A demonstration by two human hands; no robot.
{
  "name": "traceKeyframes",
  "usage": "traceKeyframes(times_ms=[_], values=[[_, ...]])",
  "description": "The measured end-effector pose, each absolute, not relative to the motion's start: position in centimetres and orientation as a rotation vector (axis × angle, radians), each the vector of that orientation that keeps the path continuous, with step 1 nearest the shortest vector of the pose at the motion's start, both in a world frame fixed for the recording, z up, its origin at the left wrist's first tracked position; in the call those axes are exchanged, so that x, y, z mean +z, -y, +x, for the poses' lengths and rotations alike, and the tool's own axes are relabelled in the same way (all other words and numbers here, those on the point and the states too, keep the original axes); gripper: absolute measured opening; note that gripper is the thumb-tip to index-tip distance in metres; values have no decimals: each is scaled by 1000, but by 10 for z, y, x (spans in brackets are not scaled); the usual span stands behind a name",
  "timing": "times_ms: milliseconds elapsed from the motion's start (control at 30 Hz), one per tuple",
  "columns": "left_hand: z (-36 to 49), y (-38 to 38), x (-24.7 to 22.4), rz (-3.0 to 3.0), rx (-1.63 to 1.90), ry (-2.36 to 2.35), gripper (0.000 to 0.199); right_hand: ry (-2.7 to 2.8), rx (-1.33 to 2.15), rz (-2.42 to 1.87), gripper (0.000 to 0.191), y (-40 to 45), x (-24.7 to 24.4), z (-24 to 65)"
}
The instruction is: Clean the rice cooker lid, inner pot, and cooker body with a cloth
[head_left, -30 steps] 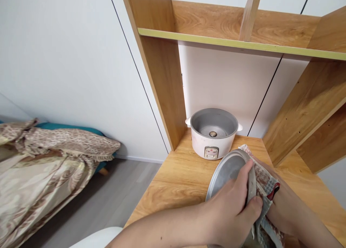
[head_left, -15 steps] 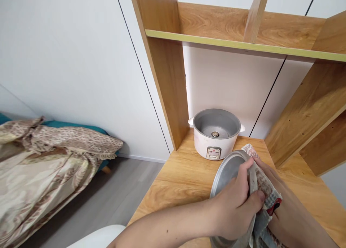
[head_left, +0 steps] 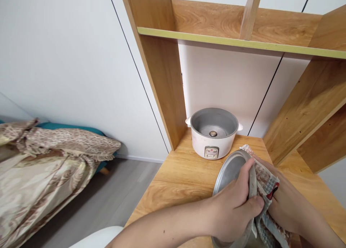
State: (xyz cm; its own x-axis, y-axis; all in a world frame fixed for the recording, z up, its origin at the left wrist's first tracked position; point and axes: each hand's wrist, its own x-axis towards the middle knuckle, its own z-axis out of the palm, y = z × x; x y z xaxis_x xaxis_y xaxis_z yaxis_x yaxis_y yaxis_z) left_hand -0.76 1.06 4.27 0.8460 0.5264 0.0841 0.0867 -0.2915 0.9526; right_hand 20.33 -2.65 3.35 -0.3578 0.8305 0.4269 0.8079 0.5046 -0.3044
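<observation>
A grey metal pot (head_left: 229, 172) is held tilted on its side over the front right of the desk. My left hand (head_left: 238, 204) grips it by the rim, thumb on the near side and index finger stretched along the edge. A patterned cloth (head_left: 266, 176), grey and reddish with a red patch, lies against the pot's right side. Behind that cloth my right hand (head_left: 283, 201) presses it to the pot; its fingers are mostly hidden. Beyond both hands stands a white rice cooker body (head_left: 212, 145), without a lid, its grey inside and round centre plate showing.
The wooden desk (head_left: 173, 190) carries a shelf unit (head_left: 216, 37) with upright side panels around the cooker. To the left, a bed (head_left: 54, 168) with a patterned cover stands by the white wall. A white rounded edge (head_left: 100, 237) shows at the bottom.
The view has shifted slightly. My right hand and the cloth have moved a little along the pot's side, and the cloth's lower folds hang differently. My left hand keeps its grip.
</observation>
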Motion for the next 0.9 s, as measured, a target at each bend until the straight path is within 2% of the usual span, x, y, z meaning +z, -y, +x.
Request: traceKeyframes(times_ms=[133,267,333,700,900], values=[[-6,-9,45,1819,506,-475,82,2229,0,-1337,69,30,31,200],[-2,-8,38,1789,669,-459,51,2223,-67,-1321,76,35,27,197],[-1,-8,34,1789,703,-474,41,2224,-92,-1324,79,37,27,195],[-7,0,44,1872,600,-545,49,2226,50,-1348,76,28,27,201],[-5,-2,45,1863,620,-550,59,2214,-36,-1331,77,34,28,197]])
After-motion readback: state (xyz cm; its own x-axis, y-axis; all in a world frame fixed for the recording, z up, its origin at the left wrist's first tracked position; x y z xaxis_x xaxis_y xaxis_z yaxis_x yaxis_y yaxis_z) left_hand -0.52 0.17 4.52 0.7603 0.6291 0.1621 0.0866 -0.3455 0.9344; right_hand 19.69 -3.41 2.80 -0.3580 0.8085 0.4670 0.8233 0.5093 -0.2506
